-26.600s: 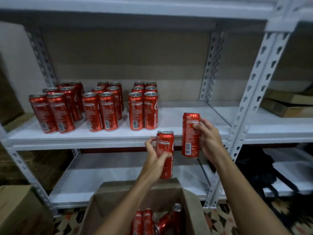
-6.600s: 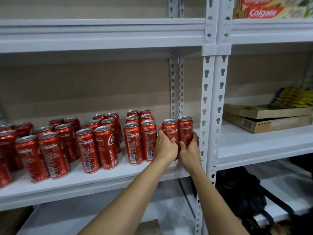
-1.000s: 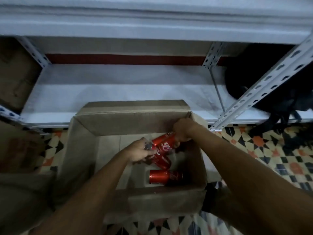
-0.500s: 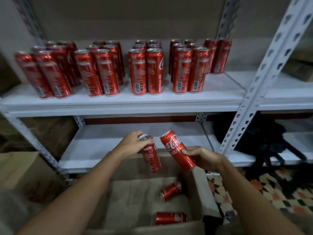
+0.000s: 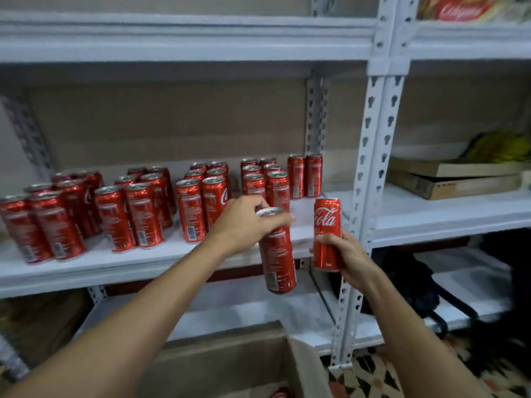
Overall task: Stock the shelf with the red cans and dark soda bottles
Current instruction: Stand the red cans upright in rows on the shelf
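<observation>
1. Gripping 1 slim red can (image 5: 278, 257) by its silver top, our left hand (image 5: 247, 222) hangs it before the shelf (image 5: 172, 254) edge.
2. Our right hand (image 5: 349, 254) grasps another can (image 5: 327, 234) upright, logo showing.
3. Bare shelf lies right of the stocked cans (image 5: 161, 202).

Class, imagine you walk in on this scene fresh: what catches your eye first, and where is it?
First, the two red cans held up mid-frame: the left hand grips one can by its top, the right hand holds another by its lower body. Behind them, paired rows of red cans fill the white shelf.
</observation>
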